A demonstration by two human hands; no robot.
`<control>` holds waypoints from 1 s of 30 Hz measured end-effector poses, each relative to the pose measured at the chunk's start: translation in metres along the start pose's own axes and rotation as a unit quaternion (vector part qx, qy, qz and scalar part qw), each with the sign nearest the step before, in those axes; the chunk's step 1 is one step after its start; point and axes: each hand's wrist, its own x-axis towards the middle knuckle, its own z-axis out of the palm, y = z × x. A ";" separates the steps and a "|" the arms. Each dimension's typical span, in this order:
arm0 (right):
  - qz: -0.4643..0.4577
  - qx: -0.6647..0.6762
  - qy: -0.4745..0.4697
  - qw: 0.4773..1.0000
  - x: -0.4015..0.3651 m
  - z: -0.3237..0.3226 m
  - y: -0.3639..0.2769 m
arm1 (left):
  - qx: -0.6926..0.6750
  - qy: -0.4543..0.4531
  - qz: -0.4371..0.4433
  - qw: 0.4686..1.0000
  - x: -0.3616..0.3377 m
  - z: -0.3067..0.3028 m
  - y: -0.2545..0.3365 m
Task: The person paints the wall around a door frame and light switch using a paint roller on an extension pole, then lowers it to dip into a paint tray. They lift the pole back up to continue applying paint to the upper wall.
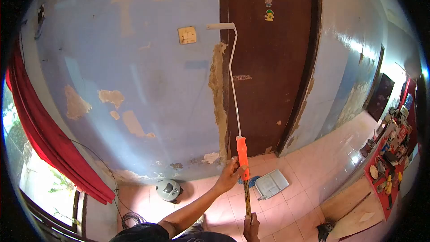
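A long paint roller (235, 103) rises in front of me, its pale roller sleeve (220, 26) at the height of the light switch (187, 35), close to or against the blue wall (165, 62). Its orange handle (242, 154) is fitted on a dark patterned pole (247, 199). My left hand (230, 175) grips the lower part of the orange handle. Further down, my right hand (251, 227) is closed round the pole near the bottom of the view. Below the handle, a grey paint tray (271, 183) lies on the tiled floor.
A brown door (268, 62) with peeling edges stands ahead. A grey helmet (169, 190) sits by the wall, near coiled cable (131, 218). A red curtain (49, 139) hangs left. At right, a cluttered red-topped table (380, 183) and a broom head (324, 231) take up space.
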 end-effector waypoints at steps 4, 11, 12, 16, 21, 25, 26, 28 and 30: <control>-0.020 -0.017 -0.023 0.999 0.010 0.004 0.006 | -0.003 -0.006 -0.038 0.999 0.005 -0.010 -0.011; -0.026 -0.044 -0.017 0.999 0.026 0.013 0.006 | -0.018 0.015 -0.050 0.998 0.019 -0.013 -0.014; -0.025 -0.042 -0.017 0.999 0.029 0.015 0.006 | -0.029 0.016 -0.054 0.998 0.021 -0.016 -0.016; -0.010 -0.054 -0.025 0.998 0.037 0.020 -0.001 | -0.028 0.023 -0.079 0.996 0.026 -0.028 -0.026; -0.053 -0.045 -0.008 0.998 0.046 0.031 -0.004 | -0.018 0.031 -0.076 0.996 0.034 -0.040 -0.036; -0.047 -0.046 -0.004 0.998 0.052 0.037 -0.005 | -0.044 0.032 -0.082 0.995 0.041 -0.049 -0.052; -0.052 -0.049 -0.004 0.997 0.054 0.039 -0.006 | -0.040 0.033 -0.079 0.996 0.042 -0.051 -0.055; -0.044 -0.049 -0.010 0.998 0.056 0.040 -0.009 | -0.034 0.034 -0.078 0.996 0.044 -0.053 -0.056; -0.036 -0.049 -0.016 0.998 0.057 0.043 -0.008 | 0.002 0.040 -0.056 0.998 0.045 -0.055 -0.051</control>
